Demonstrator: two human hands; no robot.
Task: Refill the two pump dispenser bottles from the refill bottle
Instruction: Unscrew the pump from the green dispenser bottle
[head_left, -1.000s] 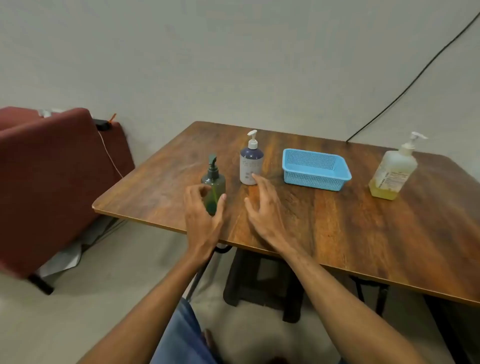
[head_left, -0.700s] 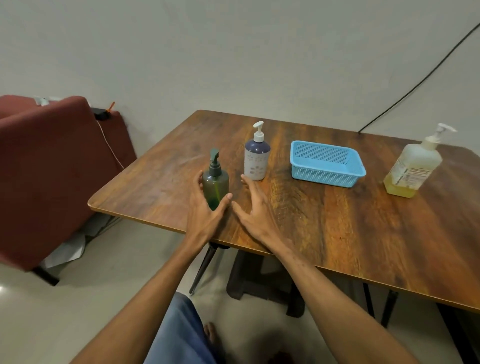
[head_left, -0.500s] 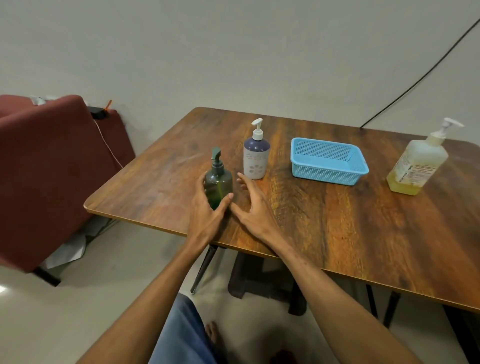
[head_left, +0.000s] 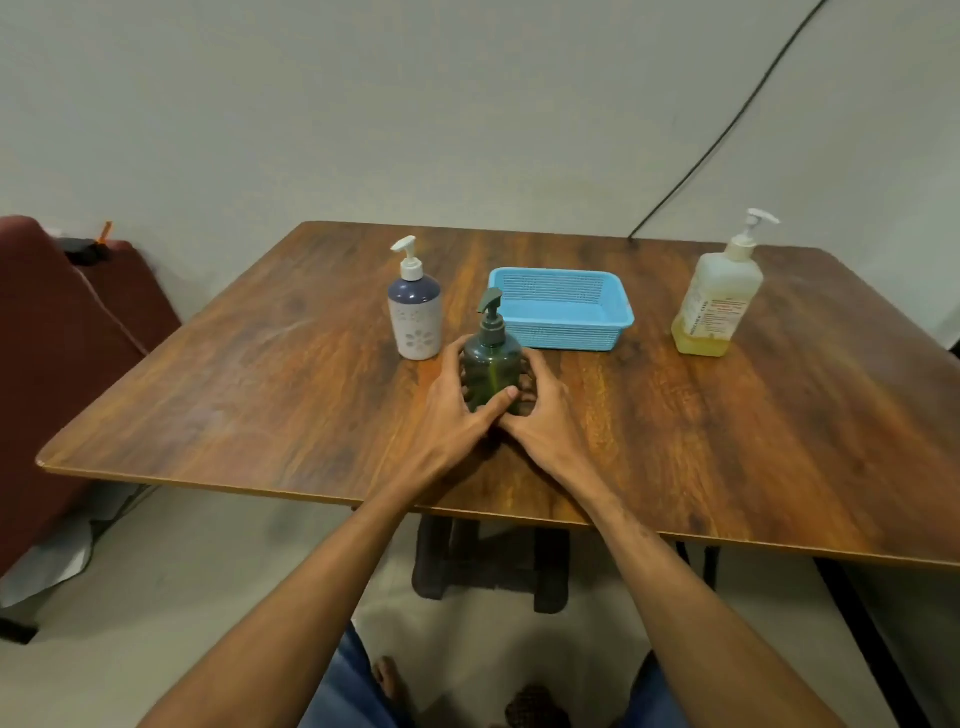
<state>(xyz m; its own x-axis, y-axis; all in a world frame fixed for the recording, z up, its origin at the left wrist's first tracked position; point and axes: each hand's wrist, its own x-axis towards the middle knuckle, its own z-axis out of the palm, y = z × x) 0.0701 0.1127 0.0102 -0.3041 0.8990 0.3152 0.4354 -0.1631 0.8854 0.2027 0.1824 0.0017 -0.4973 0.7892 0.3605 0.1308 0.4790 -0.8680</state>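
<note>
A dark green pump bottle (head_left: 491, 364) stands upright on the wooden table (head_left: 260, 384), in front of the blue basket. My left hand (head_left: 457, 410) grips its left side with the thumb across its front. My right hand (head_left: 540, 415) wraps its right side, fingers curled behind it. A white and navy pump bottle (head_left: 414, 312) stands just to the left, apart from my hands. A large translucent pump bottle (head_left: 719, 299) with a little yellow liquid at its bottom stands at the far right.
A blue plastic mesh basket (head_left: 563, 312) sits behind the green bottle. A dark red chair (head_left: 57, 353) stands left of the table. A black cable (head_left: 727, 124) runs down the wall to the table's back edge.
Both hands have closed around the green bottle, which now stands further right, in front of the basket. The view has swung to centre the table.
</note>
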